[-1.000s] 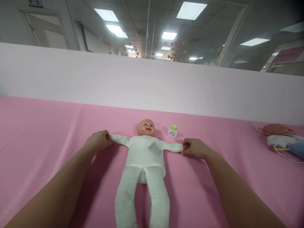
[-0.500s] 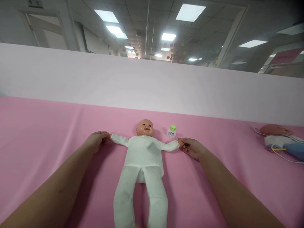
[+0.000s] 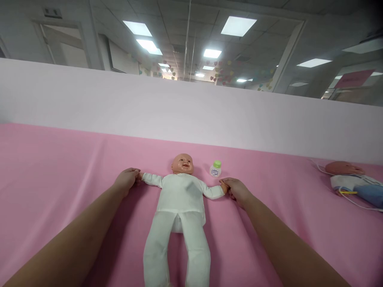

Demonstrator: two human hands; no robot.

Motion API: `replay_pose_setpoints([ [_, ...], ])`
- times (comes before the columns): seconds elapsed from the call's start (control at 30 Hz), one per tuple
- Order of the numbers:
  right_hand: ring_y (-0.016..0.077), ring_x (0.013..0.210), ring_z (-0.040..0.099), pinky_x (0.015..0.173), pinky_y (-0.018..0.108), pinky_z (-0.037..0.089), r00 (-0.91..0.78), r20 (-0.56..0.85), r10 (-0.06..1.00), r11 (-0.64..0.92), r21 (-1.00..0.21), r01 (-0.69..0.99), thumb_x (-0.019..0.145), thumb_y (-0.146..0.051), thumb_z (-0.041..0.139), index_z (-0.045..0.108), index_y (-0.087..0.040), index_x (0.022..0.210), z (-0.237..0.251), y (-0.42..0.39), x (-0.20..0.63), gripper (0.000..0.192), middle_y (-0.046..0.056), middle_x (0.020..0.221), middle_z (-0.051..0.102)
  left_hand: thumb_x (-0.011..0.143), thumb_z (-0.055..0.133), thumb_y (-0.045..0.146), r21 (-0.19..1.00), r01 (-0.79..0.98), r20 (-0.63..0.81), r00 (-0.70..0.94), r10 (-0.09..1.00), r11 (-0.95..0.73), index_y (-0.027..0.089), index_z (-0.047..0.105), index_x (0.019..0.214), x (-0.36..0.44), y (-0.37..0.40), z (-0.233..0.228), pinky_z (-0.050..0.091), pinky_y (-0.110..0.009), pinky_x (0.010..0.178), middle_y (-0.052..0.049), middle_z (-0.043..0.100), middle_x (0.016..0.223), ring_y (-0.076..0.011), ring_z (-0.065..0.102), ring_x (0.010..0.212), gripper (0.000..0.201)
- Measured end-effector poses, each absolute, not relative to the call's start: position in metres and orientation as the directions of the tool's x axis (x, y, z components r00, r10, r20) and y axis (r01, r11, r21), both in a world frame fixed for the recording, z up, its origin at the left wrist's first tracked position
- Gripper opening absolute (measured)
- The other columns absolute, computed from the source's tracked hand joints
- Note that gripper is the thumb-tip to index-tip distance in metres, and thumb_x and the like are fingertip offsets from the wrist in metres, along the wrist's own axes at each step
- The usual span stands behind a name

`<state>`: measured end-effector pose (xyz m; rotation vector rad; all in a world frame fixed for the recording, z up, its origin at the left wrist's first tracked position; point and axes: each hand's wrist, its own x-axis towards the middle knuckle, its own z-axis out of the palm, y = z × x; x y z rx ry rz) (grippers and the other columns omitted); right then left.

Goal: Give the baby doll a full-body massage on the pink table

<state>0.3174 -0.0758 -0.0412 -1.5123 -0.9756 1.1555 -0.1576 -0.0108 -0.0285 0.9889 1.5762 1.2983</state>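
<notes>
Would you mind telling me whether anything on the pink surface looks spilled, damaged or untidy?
No spill or damage shows. The white-clothed doll lies face up, and the bottle near it is capped. Only the white cord trailing by the second doll looks slightly untidy.

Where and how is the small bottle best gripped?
Probably around the sides of the bottle, below its green cap, coming from the right: the rounded body is wider than the cap, and the doll's head lies to the left.

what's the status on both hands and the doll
Left hand and right hand holding the doll by its hands. Doll on its back, arms spread. Green-capped bottle near right hand, seemingly not blocking.
</notes>
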Motion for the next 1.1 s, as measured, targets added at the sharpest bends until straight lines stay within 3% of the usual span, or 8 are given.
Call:
replay_pose_setpoints([
  [0.2, 0.0089, 0.045, 0.033, 0.041, 0.023, 0.026, 0.279, -0.129, 0.951, -0.146, -0.989, 0.040, 0.078, -0.044, 0.076, 0.074, -0.018, 0.097, -0.050, -0.080, 0.315, 0.032, -0.005, 0.055, 0.048, 0.071, 0.067, 0.027, 0.989, 0.126, -0.022, -0.364, 0.931, 0.072, 0.022, 0.072, 0.099, -0.153, -0.025, -0.033, 0.046, -0.025, 0.051, 0.000, 0.067, 0.066, -0.0174, 0.060, 0.055, 0.029],
  [0.4, 0.0101, 0.050, 0.044, 0.044, 0.023, 0.037, 0.196, -0.174, 0.965, -0.169, -0.985, -0.042, 0.079, -0.043, 0.079, 0.075, -0.016, 0.090, -0.045, -0.093, 0.321, 0.030, 0.000, 0.063, 0.058, 0.066, 0.072, 0.022, 0.996, -0.048, -0.087, -0.294, 0.952, 0.076, 0.018, 0.069, 0.104, -0.157, -0.034, -0.026, 0.051, -0.028, 0.053, -0.003, 0.069, 0.069, -0.0173, 0.061, 0.055, 0.038],
  [0.5, 0.0096, 0.056, 0.047, 0.046, 0.020, 0.042, 0.145, -0.225, 0.963, -0.206, -0.969, -0.137, 0.079, -0.039, 0.082, 0.076, -0.014, 0.086, -0.040, -0.098, 0.324, 0.026, 0.002, 0.069, 0.060, 0.063, 0.076, 0.019, 0.993, -0.102, -0.087, -0.308, 0.947, 0.058, 0.016, 0.067, 0.097, -0.157, -0.034, -0.023, 0.056, -0.031, 0.057, -0.005, 0.070, 0.073, -0.0186, 0.065, 0.060, 0.035],
  [0.67, 0.0118, 0.065, 0.054, 0.053, 0.020, 0.052, 0.071, -0.260, 0.963, -0.244, -0.953, -0.182, 0.078, -0.037, 0.088, 0.079, -0.015, 0.098, -0.032, -0.104, 0.327, 0.031, 0.004, 0.079, 0.065, 0.064, 0.078, 0.021, 0.994, -0.093, -0.081, -0.295, 0.952, 0.056, 0.017, 0.065, 0.082, -0.156, -0.033, -0.024, 0.057, -0.030, 0.059, -0.002, 0.066, 0.069, -0.0171, 0.065, 0.061, 0.023],
  [0.8, 0.0119, 0.063, 0.054, 0.047, 0.019, 0.045, 0.083, -0.240, 0.967, -0.226, -0.963, -0.149, 0.076, -0.042, 0.090, 0.079, -0.016, 0.099, -0.030, -0.106, 0.326, 0.037, 0.004, 0.078, 0.065, 0.063, 0.081, 0.024, 0.996, -0.071, -0.064, -0.301, 0.951, 0.045, 0.017, 0.070, 0.087, -0.157, -0.033, -0.024, 0.052, -0.028, 0.054, -0.003, 0.067, 0.070, -0.0164, 0.063, 0.061, 0.028],
  [0.97, 0.0085, 0.053, 0.041, 0.046, 0.022, 0.036, 0.098, -0.166, 0.981, -0.164, -0.986, -0.025, 0.081, -0.058, 0.082, 0.073, -0.015, 0.088, -0.038, -0.102, 0.323, 0.044, -0.001, 0.065, 0.057, 0.069, 0.081, 0.032, 0.997, -0.068, -0.062, -0.324, 0.944, 0.042, 0.017, 0.069, 0.083, -0.156, -0.034, -0.023, 0.051, -0.027, 0.052, -0.003, 0.068, 0.070, -0.0157, 0.062, 0.059, 0.023],
  [1.1, 0.0099, 0.049, 0.042, 0.045, 0.024, 0.034, 0.137, -0.147, 0.980, -0.158, -0.985, 0.069, 0.085, -0.057, 0.076, 0.068, -0.018, 0.084, -0.046, -0.097, 0.324, 0.040, -0.002, 0.059, 0.054, 0.074, 0.076, 0.025, 0.995, -0.083, -0.082, -0.351, 0.933, 0.057, 0.016, 0.071, 0.089, -0.155, -0.036, -0.020, 0.053, -0.028, 0.054, -0.003, 0.068, 0.071, -0.0155, 0.063, 0.057, 0.018],
])
